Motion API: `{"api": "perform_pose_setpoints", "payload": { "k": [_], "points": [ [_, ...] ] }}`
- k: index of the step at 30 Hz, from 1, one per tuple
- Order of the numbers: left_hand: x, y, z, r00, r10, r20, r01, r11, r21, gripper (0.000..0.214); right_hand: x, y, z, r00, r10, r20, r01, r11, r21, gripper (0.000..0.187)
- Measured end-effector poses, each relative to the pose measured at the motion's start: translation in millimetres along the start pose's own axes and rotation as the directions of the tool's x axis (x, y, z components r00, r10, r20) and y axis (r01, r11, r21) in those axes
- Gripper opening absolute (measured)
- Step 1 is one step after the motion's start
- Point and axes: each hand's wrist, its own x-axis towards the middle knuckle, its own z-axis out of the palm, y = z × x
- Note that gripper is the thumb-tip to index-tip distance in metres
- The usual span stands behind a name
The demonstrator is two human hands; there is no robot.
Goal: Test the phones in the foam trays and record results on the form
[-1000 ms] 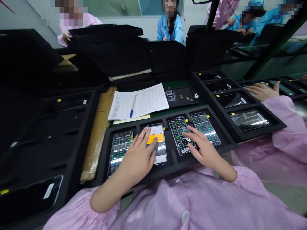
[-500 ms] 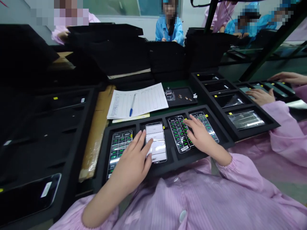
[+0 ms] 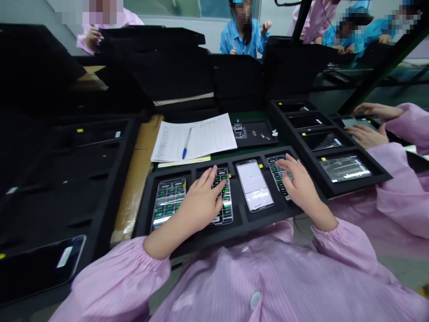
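In the foam tray (image 3: 239, 232), one white-screened smartphone (image 3: 254, 185), others green-gridded

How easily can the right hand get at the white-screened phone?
Easily, it seems: the right hand rests on the neighbouring phone, and the white-screened phone lies uncovered in the next slot of the black foam tray, only a foam divider between.

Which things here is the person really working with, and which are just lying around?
Working with:
- left hand, on a phone
- right hand, on another phone
- white-screened phone, between the hands
- black foam tray, holding these phones

Just lying around:
- paper sheet
- blue pen
- small tray of tiny parts
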Motion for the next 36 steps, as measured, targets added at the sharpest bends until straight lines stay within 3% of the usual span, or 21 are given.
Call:
{"api": "perform_pose_setpoints", "payload": {
  "k": [4, 7, 11, 16, 20, 25, 28, 32, 36],
  "points": [
    [-11.0, -13.3, 3.2, 0.991, 0.000, -0.136, 0.001, 1.000, 0.002, 0.053, 1.9, 20.8, -14.3, 0.989, 0.078, -0.125, -0.087, 0.994, -0.063, 0.033],
    [-25.1, -30.9, 1.8, 0.967, -0.032, -0.253, 0.022, 0.999, -0.039, 0.056, 2.1, 29.5, -16.2, 0.991, 0.094, -0.095, -0.106, 0.985, -0.134, 0.033],
    [-48.9, -56.1, -2.6, 0.937, -0.142, -0.320, 0.123, 0.989, -0.079, 0.059, -1.1, 33.4, -11.9, 0.998, 0.064, -0.012, -0.065, 0.976, -0.210, 0.033],
    [-81.9, -72.2, -8.2, 0.906, -0.298, -0.301, 0.280, 0.954, -0.103, 0.057, -1.4, 37.8, -19.3, 1.000, 0.005, -0.030, -0.011, 0.984, -0.179, 0.031],
    [-93.2, -70.1, -3.3, 0.922, -0.327, -0.208, 0.311, 0.945, -0.105, 0.052, 9.9, 36.5, -25.1, 1.000, -0.014, 0.021, 0.017, 0.984, -0.178, 0.033],
    [-84.6, -67.2, 8.8, 0.953, -0.286, -0.099, 0.277, 0.956, -0.098, 0.051, 27.3, 21.0, -19.7, 0.997, -0.064, 0.045, 0.071, 0.979, -0.190, 0.035],
    [-72.1, -79.4, 8.7, 0.960, -0.253, -0.122, 0.246, 0.967, -0.067, 0.051, 43.1, 20.5, -12.1, 0.992, -0.081, 0.095, 0.101, 0.966, -0.236, 0.035],
    [-45.9, -102.8, 7.5, 0.937, -0.269, -0.221, 0.271, 0.962, -0.024, 0.057, 61.6, 32.0, 1.2, 0.975, 0.019, 0.223, 0.066, 0.927, -0.369, 0.032],
    [-24.4, -107.6, 15.0, 0.924, -0.324, -0.202, 0.336, 0.942, 0.027, 0.061, 61.7, 40.9, 15.3, 0.967, 0.104, 0.231, 0.024, 0.870, -0.492, 0.031]
  ]
}}
